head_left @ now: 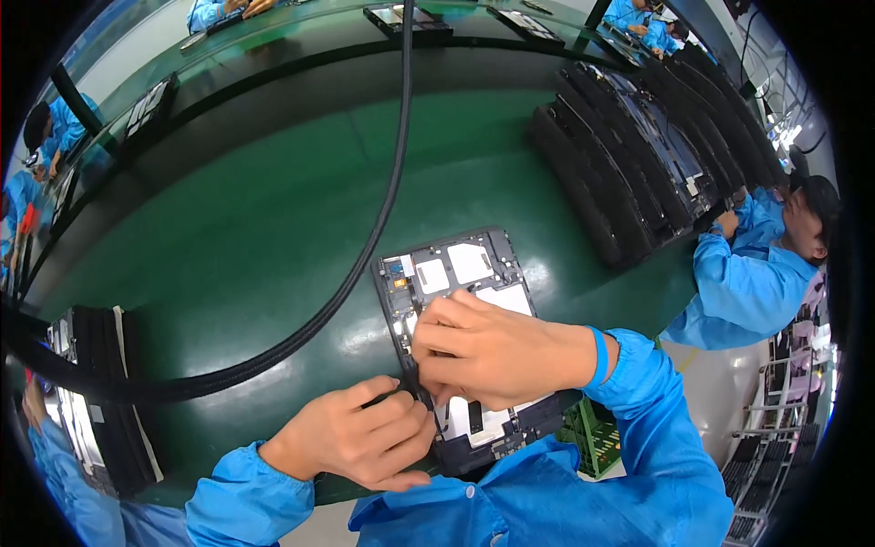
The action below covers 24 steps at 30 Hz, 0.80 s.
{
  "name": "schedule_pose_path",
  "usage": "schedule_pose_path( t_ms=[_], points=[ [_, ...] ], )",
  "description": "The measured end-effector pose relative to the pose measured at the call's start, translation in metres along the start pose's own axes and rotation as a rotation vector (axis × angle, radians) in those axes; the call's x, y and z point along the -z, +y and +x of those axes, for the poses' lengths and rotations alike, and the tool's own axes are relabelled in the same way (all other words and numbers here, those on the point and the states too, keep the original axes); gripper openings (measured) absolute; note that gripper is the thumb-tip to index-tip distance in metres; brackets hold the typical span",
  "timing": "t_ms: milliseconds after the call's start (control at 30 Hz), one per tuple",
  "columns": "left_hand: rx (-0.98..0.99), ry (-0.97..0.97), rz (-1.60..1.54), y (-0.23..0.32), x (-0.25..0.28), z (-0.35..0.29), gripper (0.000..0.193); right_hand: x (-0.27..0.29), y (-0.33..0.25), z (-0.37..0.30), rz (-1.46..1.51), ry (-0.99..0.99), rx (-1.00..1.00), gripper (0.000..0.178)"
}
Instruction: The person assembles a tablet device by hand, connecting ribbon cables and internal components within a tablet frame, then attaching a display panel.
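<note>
An opened tablet point(473, 263), its inner boards and white panels showing, lies on the green tabletop in front of me. Over its middle is my right hand point(501, 351), fingers bent and pressed together in a pinch; whatever is between the fingertips is hidden. My left hand point(360, 436) rests at the tablet's lower left edge, its fingers curled against the casing and its thumb lower down. Both hands are close together, and the right one covers part of the tablet's inside.
A thick black cable point(387, 201) arches across the view. Black tablet-like units point(629, 155) stand in a row at the far right, with another stack point(105, 401) at the left. A co-worker point(752, 264) sits at the right; a green crate point(592, 442) is below the table edge.
</note>
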<state>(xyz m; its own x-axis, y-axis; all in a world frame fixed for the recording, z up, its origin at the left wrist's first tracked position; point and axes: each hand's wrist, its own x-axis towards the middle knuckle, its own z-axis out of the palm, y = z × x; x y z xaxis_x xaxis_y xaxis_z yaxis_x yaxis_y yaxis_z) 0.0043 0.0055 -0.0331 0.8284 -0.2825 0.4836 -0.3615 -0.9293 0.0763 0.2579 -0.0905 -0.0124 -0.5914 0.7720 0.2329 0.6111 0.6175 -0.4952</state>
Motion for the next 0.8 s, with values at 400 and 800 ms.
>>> schedule_pose_path(
  t_ms=[400,800],
  points=[
    [-0.082,0.077,0.010,-0.021,-0.007,0.009,0.051,-0.011,0.013,0.001,-0.457,0.359,0.031,0.014],
    [-0.083,0.072,-0.112,-0.015,-0.004,0.011,0.045,-0.017,0.016,0.002,-0.432,0.400,0.004,0.016]
  ],
)
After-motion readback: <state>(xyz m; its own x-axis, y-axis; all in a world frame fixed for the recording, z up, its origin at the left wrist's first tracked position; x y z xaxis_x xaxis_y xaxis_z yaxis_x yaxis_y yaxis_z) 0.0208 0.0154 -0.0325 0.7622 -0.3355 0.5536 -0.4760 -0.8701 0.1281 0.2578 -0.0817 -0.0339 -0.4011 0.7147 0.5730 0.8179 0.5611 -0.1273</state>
